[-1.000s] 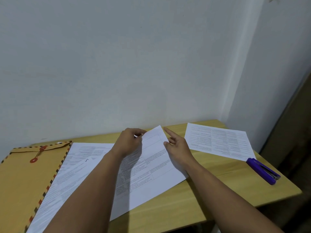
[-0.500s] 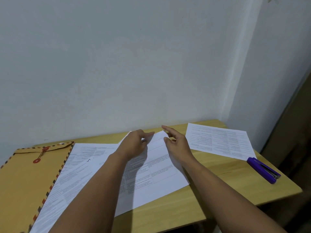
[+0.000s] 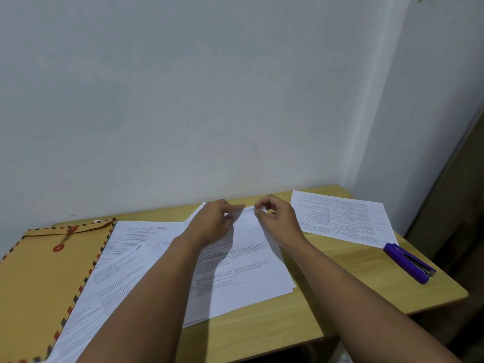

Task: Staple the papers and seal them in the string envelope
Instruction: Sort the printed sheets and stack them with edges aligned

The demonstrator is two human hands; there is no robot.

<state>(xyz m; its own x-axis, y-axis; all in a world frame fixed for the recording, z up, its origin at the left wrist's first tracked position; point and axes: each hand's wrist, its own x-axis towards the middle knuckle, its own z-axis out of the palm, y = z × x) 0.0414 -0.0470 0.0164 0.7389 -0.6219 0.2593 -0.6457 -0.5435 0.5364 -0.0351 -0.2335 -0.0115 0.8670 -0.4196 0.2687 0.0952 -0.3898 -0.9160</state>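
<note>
Brown and stiff, the string envelope (image 3: pixel 44 279) is lying at the far left of the wooden table (image 3: pixel 327 305), its long axis running near to far, its flap with the red button toward the wall. Just right of it, a sheet marked 5 (image 3: pixel 123 260) is overlapping its striped edge. Next comes the stack of papers (image 3: pixel 251 265) I am working on, its long axis running from the near edge up toward the wall and leaning slightly right.

I am holding my left hand (image 3: pixel 212 226) on the stack's far end, fingers curled at the top edge; whether they are pinching the sheet I cannot tell. My right hand (image 3: pixel 277 221) is pinching that same top edge between thumb and forefinger, just beside the left.

Farther right, another printed sheet (image 3: pixel 343 218) is lying apart from the stack, well beyond my right hand. Farthest right, the purple stapler (image 3: pixel 408 263) is sitting near the table's right edge, its long axis running diagonally, far-left to near-right. I am judging my right hand the nearer one for both, so gathering that sheet and then reaching the stapler should fall to it.
</note>
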